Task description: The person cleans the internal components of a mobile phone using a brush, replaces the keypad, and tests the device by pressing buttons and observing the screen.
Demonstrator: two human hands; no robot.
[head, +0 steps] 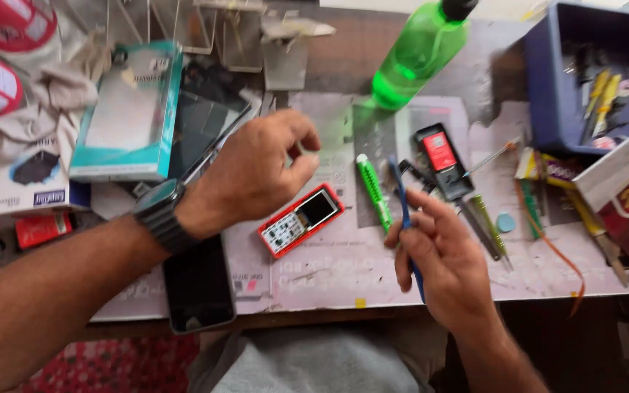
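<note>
- My left hand (252, 171) hangs over the table (343, 269), a dark wristwatch (160, 215) on the wrist; thumb and forefinger fingers (301, 164) are pressed together near their tips, and I cannot tell whether something tiny sits between them.
- My right hand (442, 258) is at about 4 o'clock from the left one, well apart, palm turned up; its fingers pinch a thin blue tool (402, 207) that runs upright through the grip, its tip pointing to 12 o'clock.
- Between my two hands, on the table, lies a small red phone (301, 220) with its back open, circuit board showing at one end and a dark screen part at the other; it is tilted, its long axis running from 8 to 2 o'clock.
- Just at 3 o'clock of that phone lies a green utility knife (373, 191), near the blue tool.
- At 1 o'clock from my right hand rests a black block with a red label (442, 156), with screwdrivers beside it.
- A green plastic bottle (416, 54) stands at 12 o'clock, tilted in view.
- A blue bin (584, 73) of small tools sits at 2 o'clock.
- A black smartphone (198, 287) lies face up under my left forearm at the table's near edge.
- A teal box (129, 113) lies at 10 o'clock.
</note>
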